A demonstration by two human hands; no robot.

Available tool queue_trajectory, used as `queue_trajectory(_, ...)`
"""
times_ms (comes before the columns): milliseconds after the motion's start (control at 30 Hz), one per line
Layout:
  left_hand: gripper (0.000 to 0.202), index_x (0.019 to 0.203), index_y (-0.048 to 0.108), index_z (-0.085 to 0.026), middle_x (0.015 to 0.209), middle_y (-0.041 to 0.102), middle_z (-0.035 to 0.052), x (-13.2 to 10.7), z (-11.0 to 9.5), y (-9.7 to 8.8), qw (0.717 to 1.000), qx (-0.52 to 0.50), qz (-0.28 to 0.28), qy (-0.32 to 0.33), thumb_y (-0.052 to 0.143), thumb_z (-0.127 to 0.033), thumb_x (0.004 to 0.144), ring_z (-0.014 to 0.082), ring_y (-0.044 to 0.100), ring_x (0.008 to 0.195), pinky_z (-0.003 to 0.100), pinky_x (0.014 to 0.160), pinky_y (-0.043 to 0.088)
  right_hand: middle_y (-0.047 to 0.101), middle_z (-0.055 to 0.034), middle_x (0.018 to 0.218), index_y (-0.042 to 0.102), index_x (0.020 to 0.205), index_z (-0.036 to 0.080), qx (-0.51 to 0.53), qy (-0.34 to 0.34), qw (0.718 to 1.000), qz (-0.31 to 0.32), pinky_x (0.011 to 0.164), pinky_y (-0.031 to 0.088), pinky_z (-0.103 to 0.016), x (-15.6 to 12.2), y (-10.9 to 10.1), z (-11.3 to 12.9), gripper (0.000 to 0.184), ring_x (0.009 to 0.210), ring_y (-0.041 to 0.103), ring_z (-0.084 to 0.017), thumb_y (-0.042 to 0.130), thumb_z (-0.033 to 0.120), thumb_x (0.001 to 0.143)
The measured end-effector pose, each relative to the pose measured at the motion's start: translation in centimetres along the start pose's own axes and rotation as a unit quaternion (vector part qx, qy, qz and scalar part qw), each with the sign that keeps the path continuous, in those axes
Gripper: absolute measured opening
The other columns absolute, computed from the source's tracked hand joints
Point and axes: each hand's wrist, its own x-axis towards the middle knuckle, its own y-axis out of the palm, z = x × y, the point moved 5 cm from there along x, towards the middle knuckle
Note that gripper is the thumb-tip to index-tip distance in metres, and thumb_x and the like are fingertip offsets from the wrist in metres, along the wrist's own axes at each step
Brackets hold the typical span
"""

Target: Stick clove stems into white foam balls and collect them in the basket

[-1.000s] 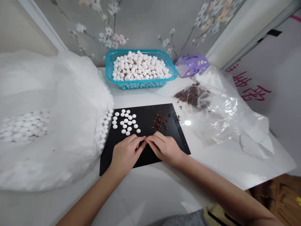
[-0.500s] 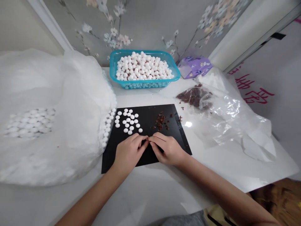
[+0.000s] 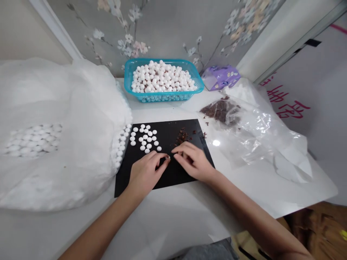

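Note:
My left hand [image 3: 148, 169] is closed in a pinch on a small white ball [image 3: 168, 157], with something reddish-brown at its edge; the fingers hide most of it. My right hand [image 3: 193, 160] is just to the right, apart from the left, its thumb and forefinger slightly parted with nothing visible between them. Both hands are over a black mat [image 3: 173, 177]. Several loose white balls [image 3: 149, 139] lie on the mat beyond my left hand. Beyond my right fingertips is a small heap of brown pieces [image 3: 182, 135], some of them T-shaped.
A blue basket [image 3: 165, 94] full of white balls with brown bits stands against the wall. On the left bulges a big white bag [image 3: 89, 144] of balls. To the right lie a clear plastic bag [image 3: 252, 133] with brown pieces [image 3: 222, 108] and a purple packet [image 3: 222, 77].
My hands were touching at the fingertips; the right one has drawn away, slightly right and up. The small ball stays in my left fingers. The view has shifted slightly.

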Motion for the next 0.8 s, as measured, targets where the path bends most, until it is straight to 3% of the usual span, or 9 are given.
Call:
queue_trajectory(100,0.023,0.088,0.065,-0.023,0.060,0.049,-0.0049,0.0,0.0,-0.1,1.000,-0.014,-0.012,-0.008,0.047,-0.036,0.086,0.0072,0.049,0.054,0.019,0.051,0.033,0.052,-0.0015,0.076,0.058,0.091,0.019,-0.036,0.045,0.996,-0.065,0.046,0.038,-0.023,-0.2,-2.8,-1.7,0.011,0.047,0.041,-0.008,0.051,0.025,0.085)
queue_trajectory(200,0.023,0.089,0.065,-0.023,0.060,0.047,-0.0055,0.0,0.1,-0.2,1.000,-0.016,-0.018,-0.020,0.047,-0.036,0.086,0.0060,0.045,0.050,0.019,0.050,0.033,0.053,-0.0021,0.079,0.059,0.089,0.019,-0.074,0.060,0.995,-0.030,0.048,0.039,-0.024,-0.4,-4.0,-3.1,0.010,0.046,0.039,-0.007,0.054,0.023,0.082)
queue_trajectory(333,0.023,0.090,0.066,-0.023,0.060,0.046,-0.0056,0.0,0.1,-0.1,1.000,-0.009,-0.010,-0.026,0.048,-0.037,0.085,0.0058,0.043,0.048,0.019,0.049,0.033,0.057,-0.0029,0.082,0.060,0.087,0.018,-0.088,0.065,0.994,0.032,0.050,0.039,-0.023,-0.5,-3.7,-4.0,0.009,0.050,0.043,-0.008,0.053,0.018,0.081)
queue_trajectory(433,0.026,0.094,0.066,-0.022,0.060,0.047,-0.0052,0.0,0.1,-0.2,1.000,-0.006,-0.011,-0.019,0.047,-0.038,0.086,0.0060,0.044,0.048,0.018,0.049,0.034,0.059,-0.0028,0.081,0.060,0.081,0.019,-0.087,0.062,0.993,0.042,0.050,0.039,-0.023,-0.2,-3.3,-4.1,0.010,0.052,0.046,-0.008,0.051,0.018,0.083)
queue_trajectory(633,0.018,0.093,0.063,-0.022,0.063,0.053,-0.0044,-0.3,0.5,-1.7,0.994,0.020,-0.105,-0.020,0.051,-0.032,0.084,0.0072,0.051,0.054,0.019,0.050,0.036,0.060,-0.0027,0.077,0.060,0.078,0.019,-0.046,0.060,0.997,-0.001,0.052,0.042,-0.023,0.0,-3.3,-4.3,0.012,0.053,0.048,-0.009,0.052,0.024,0.085)
queue_trajectory(800,0.012,0.083,0.064,-0.021,0.070,0.060,-0.0020,0.0,1.0,-2.2,0.984,0.120,-0.130,-0.011,0.055,-0.029,0.080,0.0106,0.057,0.059,0.022,0.045,0.032,0.060,0.0006,0.065,0.057,0.080,0.020,0.051,0.144,0.985,-0.077,0.042,0.039,-0.022,-0.4,-3.2,-5.2,0.016,0.042,0.047,-0.008,0.055,0.036,0.083)
